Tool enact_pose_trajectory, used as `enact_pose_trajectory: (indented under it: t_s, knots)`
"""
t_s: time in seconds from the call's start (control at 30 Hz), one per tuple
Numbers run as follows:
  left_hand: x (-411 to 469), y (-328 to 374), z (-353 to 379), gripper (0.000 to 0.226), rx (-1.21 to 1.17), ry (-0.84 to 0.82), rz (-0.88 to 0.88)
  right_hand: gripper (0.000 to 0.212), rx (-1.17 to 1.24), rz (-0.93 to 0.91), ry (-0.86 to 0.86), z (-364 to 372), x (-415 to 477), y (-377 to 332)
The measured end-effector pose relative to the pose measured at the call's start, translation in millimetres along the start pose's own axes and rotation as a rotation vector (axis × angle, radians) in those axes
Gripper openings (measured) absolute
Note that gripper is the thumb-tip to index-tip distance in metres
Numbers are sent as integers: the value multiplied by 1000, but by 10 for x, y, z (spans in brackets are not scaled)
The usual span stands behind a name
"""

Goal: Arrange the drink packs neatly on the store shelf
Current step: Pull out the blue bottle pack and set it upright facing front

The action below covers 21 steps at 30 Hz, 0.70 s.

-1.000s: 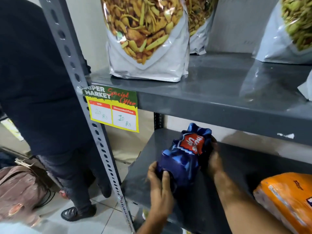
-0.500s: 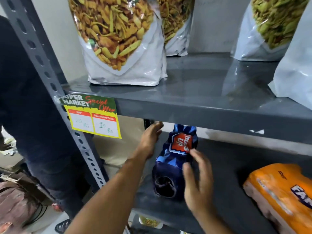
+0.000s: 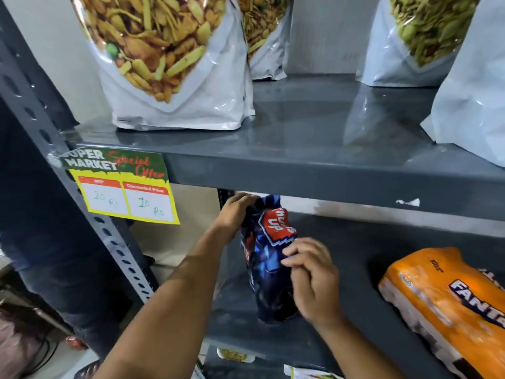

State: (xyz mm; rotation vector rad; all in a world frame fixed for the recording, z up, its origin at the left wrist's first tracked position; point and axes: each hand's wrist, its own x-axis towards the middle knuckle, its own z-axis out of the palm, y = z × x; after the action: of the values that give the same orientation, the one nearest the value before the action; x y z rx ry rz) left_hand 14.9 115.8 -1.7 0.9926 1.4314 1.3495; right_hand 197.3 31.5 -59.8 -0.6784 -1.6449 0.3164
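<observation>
Dark blue plastic-wrapped drink pack with a red Thums Up label (image 3: pixel 266 258) lies on the grey metal lower shelf (image 3: pixel 355 258), left of centre, long axis running front to back. Left hand (image 3: pixel 235 212): fingers closed over the pack's far end. Right hand (image 3: pixel 311 272): fingers curled, pinching the wrap mid-pack. Orange Fanta drink pack (image 3: pixel 442 299) lies well apart to the right, same shelf.

**Lower shelf, left end**

Drink pack (image 3: pixel 269 258) lies on lower shelf (image 3: pixel 363 263), near its left end. Left hand (image 3: pixel 235 212) at pack's far end, right hand (image 3: pixel 311 277) on its near right side. Second pack (image 3: pixel 448 305) well right. Snack bags (image 3: pixel 175 64) on upper shelf (image 3: pixel 314 160).
</observation>
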Motion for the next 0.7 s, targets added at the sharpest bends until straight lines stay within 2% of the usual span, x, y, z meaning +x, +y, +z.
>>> enact_pose_trajectory:
  t_s: [0.1,0.2,0.3,0.47,0.57,0.6,0.7]
  knots:
    - [-223,-213,-122,19,-24,186,41,27,30,216,12,-69,299,145]
    - [-474,-370,-179,16,57,312,118,38,175,505,-107,-132,567,335]
    - [-601,-413,-182,16,97,381,176,30,263,619,-174,-156,769,516]
    - [-704,-424,-174,15,-21,341,92,16,341,690,-174,-140,762,592]
    - [-747,-500,-232,24,-144,263,66,13,467,780,-23,-175,596,554]
    - [-763,-529,-253,33,-166,249,38,15,524,849,26,-173,504,536]
    - [-817,-584,-259,61,-187,217,-103,54,620,1084,-14,-124,245,479]
